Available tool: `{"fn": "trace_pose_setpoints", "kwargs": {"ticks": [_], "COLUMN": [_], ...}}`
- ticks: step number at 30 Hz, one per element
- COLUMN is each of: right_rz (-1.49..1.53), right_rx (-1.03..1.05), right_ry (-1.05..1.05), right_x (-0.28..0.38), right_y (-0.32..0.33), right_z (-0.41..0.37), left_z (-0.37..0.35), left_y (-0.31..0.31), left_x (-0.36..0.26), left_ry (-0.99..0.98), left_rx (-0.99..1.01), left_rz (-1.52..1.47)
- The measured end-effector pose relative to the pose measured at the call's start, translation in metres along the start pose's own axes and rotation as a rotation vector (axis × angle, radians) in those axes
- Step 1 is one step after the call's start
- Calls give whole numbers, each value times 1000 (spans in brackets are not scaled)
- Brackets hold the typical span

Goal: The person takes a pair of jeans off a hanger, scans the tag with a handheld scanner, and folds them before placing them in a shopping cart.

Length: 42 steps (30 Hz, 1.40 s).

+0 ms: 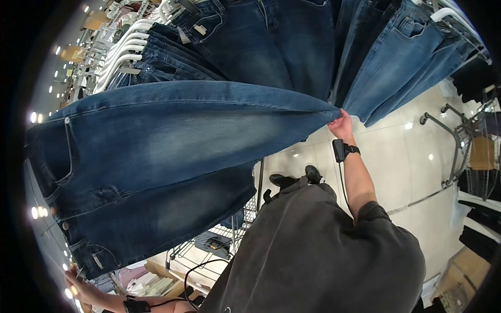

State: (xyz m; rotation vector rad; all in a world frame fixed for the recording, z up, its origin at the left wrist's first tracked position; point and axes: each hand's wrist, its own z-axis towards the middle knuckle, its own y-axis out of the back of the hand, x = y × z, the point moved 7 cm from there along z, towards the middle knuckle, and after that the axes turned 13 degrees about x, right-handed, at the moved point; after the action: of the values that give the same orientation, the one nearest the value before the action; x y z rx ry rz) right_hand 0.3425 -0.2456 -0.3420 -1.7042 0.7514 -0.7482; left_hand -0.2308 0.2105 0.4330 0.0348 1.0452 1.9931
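Note:
A pair of blue jeans [209,135] is stretched sideways across the view, its waist at the far left and one leg reaching right. My right hand [341,125] pinches the hem of that leg, fingers closed on the denim. At the lower left, my left hand [82,288] is beside the waist corner of the jeans; its fingers are partly cut off by the dark image edge and blurred, so its hold cannot be made out. The second leg hangs lower, over a wire rack.
White hangers [117,57] with folded jeans fill the upper left. More jeans [402,57] hang at the upper right. A wire rack [245,208] stands below the held jeans. Metal rack legs [454,141] are on the right over the tiled floor [417,156]. Folded clothes [148,283] lie lower left.

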Motion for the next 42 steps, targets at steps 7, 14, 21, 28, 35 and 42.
{"fn": "trace_pose_setpoints", "kwargs": {"ticks": [7,14,21,28,35,42], "right_rz": [-262,-1082,-922,-299,-331,-709], "right_rx": [-141,-463,-653,-329,-109,-66], "right_ry": [51,248,302,51,78,-70], "right_x": [26,90,150,185,189,161], "right_y": [-13,7,33,25,-29,-51], "right_z": [-33,-52,-69,-68,-99,-82], "left_z": [-10,-30,-22,-17,-22,-21], "left_y": [-61,-151,-200,-230,-231,-230], "left_x": [-18,-28,5,44,42,44], "left_ry": [-131,-22,-46,8,64,30], "left_rx": [82,245,311,375,385,375], "left_rz": [-92,-282,-342,-393,-422,-399]}}
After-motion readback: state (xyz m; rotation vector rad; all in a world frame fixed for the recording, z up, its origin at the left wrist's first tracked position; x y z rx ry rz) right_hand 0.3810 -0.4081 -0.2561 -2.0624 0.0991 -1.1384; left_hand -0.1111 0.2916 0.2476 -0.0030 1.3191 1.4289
